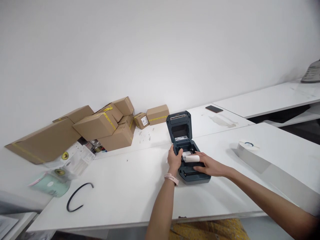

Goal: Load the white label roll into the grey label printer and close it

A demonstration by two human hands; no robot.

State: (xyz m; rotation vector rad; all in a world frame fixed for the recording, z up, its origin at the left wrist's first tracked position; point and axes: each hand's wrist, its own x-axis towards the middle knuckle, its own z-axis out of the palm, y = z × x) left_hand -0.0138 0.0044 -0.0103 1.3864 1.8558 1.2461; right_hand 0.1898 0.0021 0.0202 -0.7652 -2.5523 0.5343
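Note:
A dark blue-grey label printer (195, 180) stands on the white table with its lid (179, 125) raised. My left hand (174, 157) grips the printer's left side, its thumb over the rim; a pink band is on that wrist. Inside the open body lies a white roll (192, 158), a narrow paper core or small roll by its look. My right hand (207, 165) reaches in from the right and closes around the roll's right end. Its fingertips are partly hidden behind the roll.
Cardboard boxes (117, 136) are piled at the back left. A black curved strip (72, 196), a mint-green pouch (53, 183) and plastic-wrapped packets (78, 158) lie at left. To the right is an unrolling label roll (247, 145); a phone (214, 109) lies behind.

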